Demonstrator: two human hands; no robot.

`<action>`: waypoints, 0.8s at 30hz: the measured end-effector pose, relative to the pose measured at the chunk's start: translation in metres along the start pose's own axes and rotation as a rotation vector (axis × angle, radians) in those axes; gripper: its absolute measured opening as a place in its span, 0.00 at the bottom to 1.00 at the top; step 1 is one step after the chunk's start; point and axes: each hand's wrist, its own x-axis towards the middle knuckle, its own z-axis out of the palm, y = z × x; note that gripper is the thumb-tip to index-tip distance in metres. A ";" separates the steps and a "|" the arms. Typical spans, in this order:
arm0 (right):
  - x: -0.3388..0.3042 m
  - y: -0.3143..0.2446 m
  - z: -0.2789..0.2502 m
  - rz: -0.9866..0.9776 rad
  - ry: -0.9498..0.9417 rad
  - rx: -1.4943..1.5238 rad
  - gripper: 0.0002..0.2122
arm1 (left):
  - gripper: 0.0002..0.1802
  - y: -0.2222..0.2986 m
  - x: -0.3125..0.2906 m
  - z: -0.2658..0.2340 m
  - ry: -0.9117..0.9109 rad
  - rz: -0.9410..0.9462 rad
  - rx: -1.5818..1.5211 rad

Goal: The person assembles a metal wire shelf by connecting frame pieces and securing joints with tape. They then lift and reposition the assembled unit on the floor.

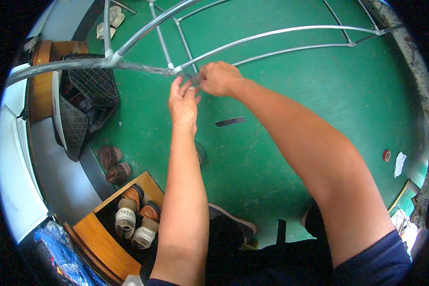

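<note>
Room type: looks like a lived-in room, a home or dormitory; which of the two cannot be told
Floor: smooth green floor (271,128), marked with specks and scuffs
Footwear: brown shoes (117,171) and pale shoes (111,21) set down on it
Storage: open wooden drawer (152,184) with more shoes (125,217) inside; dark quilted bag (102,86) nearby
Workshop touch: metal tube frame (267,35) spanning the floor

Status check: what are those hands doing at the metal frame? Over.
Left hand, fingers parted; right hand, fingers curled, any hold unclear. Metal frame alongside both. Dark strip on floor, clear of hands.
</note>
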 end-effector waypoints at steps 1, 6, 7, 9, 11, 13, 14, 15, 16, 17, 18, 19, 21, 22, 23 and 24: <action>-0.002 0.002 0.000 -0.004 -0.027 -0.013 0.16 | 0.31 -0.002 0.000 -0.001 0.013 -0.006 -0.002; -0.017 0.013 -0.001 -0.090 -0.215 0.119 0.14 | 0.25 -0.016 -0.002 -0.011 0.030 -0.054 -0.024; -0.020 0.017 -0.001 -0.129 -0.233 0.169 0.14 | 0.24 -0.016 -0.003 -0.011 0.017 -0.063 -0.042; -0.022 0.024 -0.002 -0.182 -0.246 0.202 0.15 | 0.18 -0.015 -0.007 -0.011 -0.090 -0.074 -0.098; -0.023 0.030 -0.002 -0.210 -0.228 0.215 0.14 | 0.17 -0.011 -0.013 -0.011 -0.186 -0.112 -0.108; -0.026 0.030 -0.005 -0.221 -0.184 0.208 0.13 | 0.15 -0.009 -0.019 -0.011 -0.215 -0.086 -0.126; -0.028 0.028 -0.007 -0.221 -0.204 0.187 0.12 | 0.15 -0.008 -0.021 -0.012 -0.215 -0.080 -0.146; -0.031 0.027 -0.010 -0.220 -0.224 0.165 0.12 | 0.15 -0.008 -0.023 -0.012 -0.216 -0.074 -0.166; -0.033 0.026 -0.012 -0.216 -0.241 0.141 0.12 | 0.15 -0.006 -0.025 -0.010 -0.210 -0.066 -0.189; -0.034 0.025 -0.013 -0.218 -0.250 0.139 0.12 | 0.15 -0.005 -0.025 -0.010 -0.208 -0.055 -0.168; -0.036 0.024 -0.013 -0.219 -0.260 0.138 0.11 | 0.14 -0.003 -0.025 -0.009 -0.207 -0.044 -0.146; -0.038 0.021 -0.013 -0.222 -0.272 0.136 0.11 | 0.14 -0.004 -0.025 -0.011 -0.202 -0.034 -0.125; -0.040 0.017 -0.015 -0.239 -0.296 0.122 0.11 | 0.13 -0.005 -0.021 -0.017 -0.175 -0.032 -0.155; -0.041 0.015 -0.017 -0.243 -0.307 0.117 0.10 | 0.12 -0.003 -0.021 -0.018 -0.165 -0.035 -0.170; -0.043 0.014 -0.019 -0.223 -0.289 0.130 0.10 | 0.11 -0.001 -0.021 -0.017 -0.145 -0.043 -0.199; -0.045 0.013 -0.021 -0.203 -0.272 0.144 0.10 | 0.10 0.000 -0.022 -0.015 -0.124 -0.052 -0.227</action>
